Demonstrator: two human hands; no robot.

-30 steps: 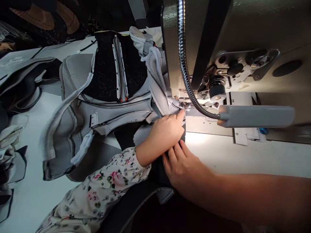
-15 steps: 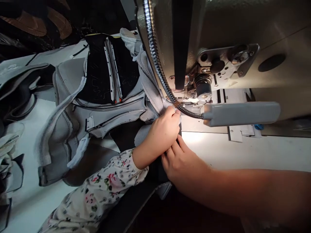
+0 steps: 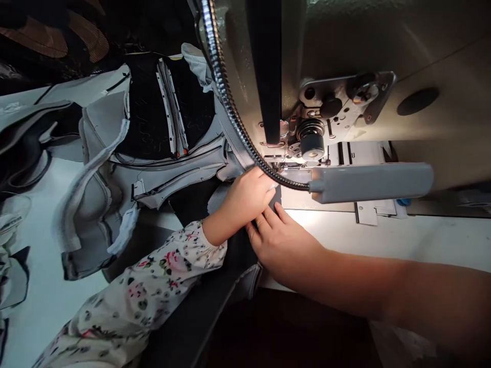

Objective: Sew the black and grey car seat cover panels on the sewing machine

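Observation:
A grey and black padded fabric piece [image 3: 153,153], with mesh and straps, lies on the white table and runs under the sewing machine's presser foot [image 3: 286,164]. My left hand [image 3: 245,202], in a floral sleeve, is closed on the fabric's edge just left of the needle. Beside it, my right hand [image 3: 282,240] rests with its fingers pressed flat on the dark fabric, fingertips touching the left hand. The fabric under both hands is partly hidden.
The sewing machine head [image 3: 345,76] fills the upper right, with a gooseneck lamp [image 3: 370,181] shining on the white table [image 3: 383,235]. More grey and black cut pieces [image 3: 23,133] lie at the far left.
The view has shifted, so the machine and fabric sit further left and lower. Both hands stay together at the needle, holding the fabric edge; the left fingers have curled slightly tighter.

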